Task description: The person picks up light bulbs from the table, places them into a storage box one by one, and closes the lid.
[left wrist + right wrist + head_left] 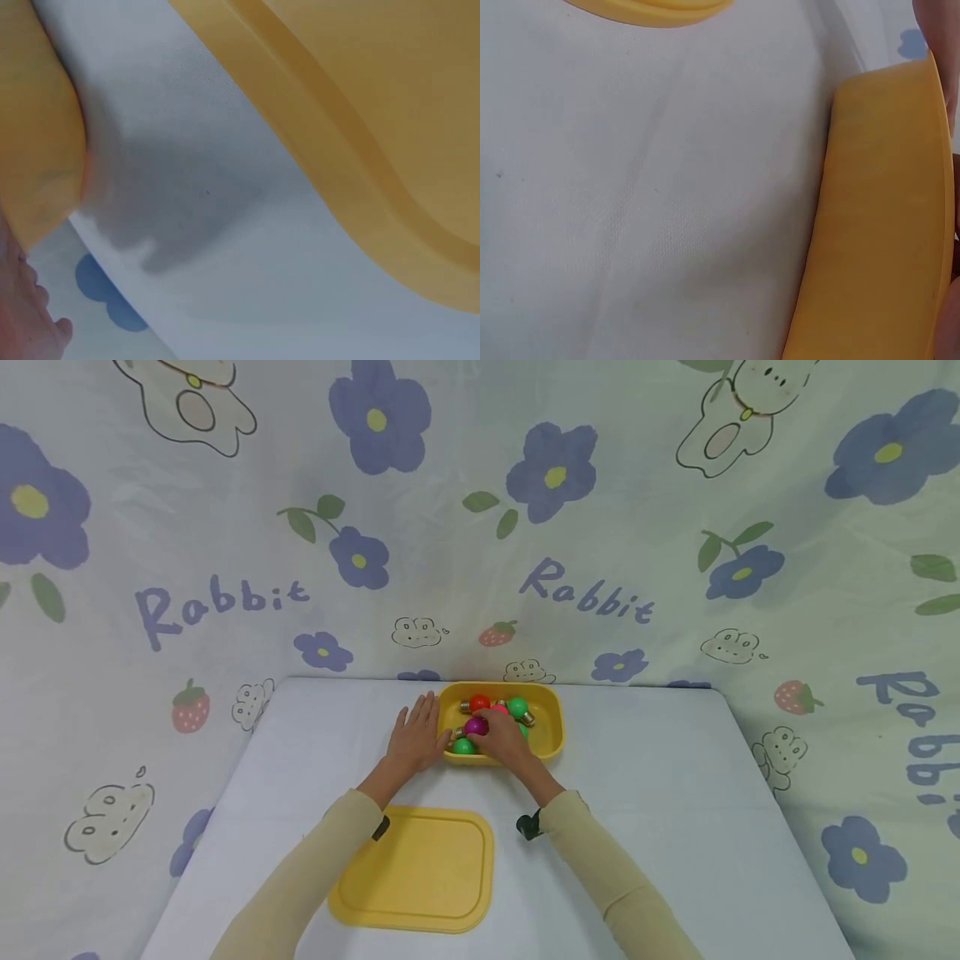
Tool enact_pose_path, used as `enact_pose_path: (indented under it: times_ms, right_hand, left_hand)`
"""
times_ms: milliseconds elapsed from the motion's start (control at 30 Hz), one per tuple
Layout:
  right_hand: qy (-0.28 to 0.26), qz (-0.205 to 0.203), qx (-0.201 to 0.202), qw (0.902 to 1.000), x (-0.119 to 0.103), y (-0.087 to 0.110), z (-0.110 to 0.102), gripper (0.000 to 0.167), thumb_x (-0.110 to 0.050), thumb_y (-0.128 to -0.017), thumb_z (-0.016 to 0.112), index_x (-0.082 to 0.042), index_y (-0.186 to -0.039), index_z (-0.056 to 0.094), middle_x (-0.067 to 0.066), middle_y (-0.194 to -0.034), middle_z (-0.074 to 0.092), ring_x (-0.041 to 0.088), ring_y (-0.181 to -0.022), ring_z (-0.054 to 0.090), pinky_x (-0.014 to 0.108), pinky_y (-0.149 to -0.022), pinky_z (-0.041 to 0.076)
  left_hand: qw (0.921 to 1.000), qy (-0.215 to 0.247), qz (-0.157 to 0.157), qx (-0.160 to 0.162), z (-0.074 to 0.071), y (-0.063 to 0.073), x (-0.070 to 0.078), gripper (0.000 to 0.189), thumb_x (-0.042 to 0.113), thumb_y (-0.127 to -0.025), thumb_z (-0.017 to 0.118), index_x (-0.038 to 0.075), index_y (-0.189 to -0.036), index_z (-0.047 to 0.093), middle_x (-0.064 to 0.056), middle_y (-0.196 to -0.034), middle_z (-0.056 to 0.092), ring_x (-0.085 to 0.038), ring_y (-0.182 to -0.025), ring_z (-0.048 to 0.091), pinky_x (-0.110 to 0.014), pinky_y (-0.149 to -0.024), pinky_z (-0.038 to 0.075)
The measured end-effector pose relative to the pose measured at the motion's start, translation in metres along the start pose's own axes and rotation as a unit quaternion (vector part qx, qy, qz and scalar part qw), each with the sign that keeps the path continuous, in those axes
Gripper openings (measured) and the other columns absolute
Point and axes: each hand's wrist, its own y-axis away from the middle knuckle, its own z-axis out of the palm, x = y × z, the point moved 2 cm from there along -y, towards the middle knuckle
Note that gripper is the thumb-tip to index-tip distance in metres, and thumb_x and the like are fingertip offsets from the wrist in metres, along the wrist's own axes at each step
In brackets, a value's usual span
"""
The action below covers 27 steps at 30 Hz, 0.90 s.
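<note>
A yellow plastic box (pixel 556 750) stands near the table's far edge with several small coloured light bulbs in it. My left hand (pixel 415 739) rests along the box's left side, its fingers straight and pointing away from me. My right hand (pixel 505 740) reaches in over the near rim; its thumb and fingers pinch a purple light bulb (pixel 474 726). Around it lie a red bulb (pixel 480 702), a green bulb (pixel 517 707) and another green bulb (pixel 463 747). The right wrist view shows the box's outer wall (pixel 877 225); the bulbs are hidden there.
A flat yellow lid (pixel 431 868) lies on the white table (pixel 660 827) between the box and me, partly under my left sleeve. Behind the table hangs a printed cloth (pixel 442 543) with flowers and rabbits.
</note>
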Motion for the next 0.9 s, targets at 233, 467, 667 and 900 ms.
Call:
enact_pose_path:
  times_ms: [233, 467, 667, 900]
  right_hand:
    - [0.008, -0.002, 0.003, 1.0, 0.001, 0.0, 0.001, 0.049, -0.026, -0.091, 0.076, -0.008, -0.134, 0.061, 0.008, -0.127, 0.065, 0.023, -0.116, 0.059, 0.036, -0.098, 0.05]
    - [0.006, -0.003, 0.009, 0.9999, 0.001, 0.0, 0.001, 0.047, -0.027, -0.091, 0.075, -0.009, -0.133, 0.063, 0.007, -0.127, 0.065, 0.022, -0.116, 0.059, 0.034, -0.097, 0.051]
    - [-0.008, -0.016, 0.027, 0.9995, -0.002, 0.004, -0.003, 0.043, -0.025, -0.092, 0.075, -0.009, -0.13, 0.065, 0.007, -0.126, 0.066, 0.022, -0.116, 0.06, 0.035, -0.097, 0.051]
    - [-0.044, -0.06, 0.06, 0.9954, -0.006, 0.021, -0.017, 0.034, -0.022, -0.093, 0.073, -0.007, -0.123, 0.068, 0.008, -0.113, 0.069, 0.021, -0.098, 0.06, 0.033, -0.09, 0.053]
  left_hand:
    - [1.0, 0.004, 0.0, 0.0, -0.002, 0.0, 0.0, 0.074, 0.044, -0.107, 0.035, -0.003, -0.158, 0.01, -0.017, -0.166, 0.007, -0.032, -0.151, 0.006, -0.053, -0.12, 0.01]
    - [1.0, 0.0, 0.001, 0.003, -0.002, 0.001, 0.0, 0.074, 0.043, -0.106, 0.036, -0.004, -0.158, 0.011, -0.018, -0.165, 0.008, -0.033, -0.151, 0.008, -0.053, -0.119, 0.011]
    - [1.0, 0.001, 0.001, 0.003, 0.0, -0.001, -0.001, 0.074, 0.043, -0.106, 0.036, -0.003, -0.158, 0.011, -0.018, -0.165, 0.008, -0.033, -0.151, 0.008, -0.053, -0.119, 0.009]
    - [0.9999, 0.008, -0.001, 0.006, 0.0, 0.0, 0.0, 0.074, 0.044, -0.106, 0.037, -0.003, -0.158, 0.01, -0.017, -0.165, 0.007, -0.032, -0.151, 0.008, -0.053, -0.12, 0.008]
